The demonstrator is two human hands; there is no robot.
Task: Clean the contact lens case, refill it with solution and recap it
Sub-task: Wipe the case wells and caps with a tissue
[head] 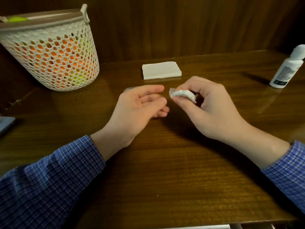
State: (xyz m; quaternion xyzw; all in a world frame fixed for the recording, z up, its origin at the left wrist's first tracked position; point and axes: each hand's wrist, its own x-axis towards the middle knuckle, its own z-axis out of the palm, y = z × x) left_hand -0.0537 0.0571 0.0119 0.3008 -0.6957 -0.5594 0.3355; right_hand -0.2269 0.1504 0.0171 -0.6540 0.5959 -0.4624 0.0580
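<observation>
My right hand point(209, 104) pinches a crumpled white tissue wad point(182, 95) between thumb and fingers, just above the wooden table point(165, 171). I cannot tell whether anything is wrapped inside the wad. My left hand point(140, 106) hovers close to its left with relaxed fingers and holds nothing. A small greyish round piece point(129, 88), perhaps part of the lens case, peeks out behind my left fingers on the table. The white solution bottle point(286, 69) stands capped at the far right.
A folded stack of white tissues point(161, 70) lies behind my hands near the wall. A white mesh basket point(54, 52) with orange and yellow contents stands at the back left. A flat grey object point(5, 123) lies at the left edge.
</observation>
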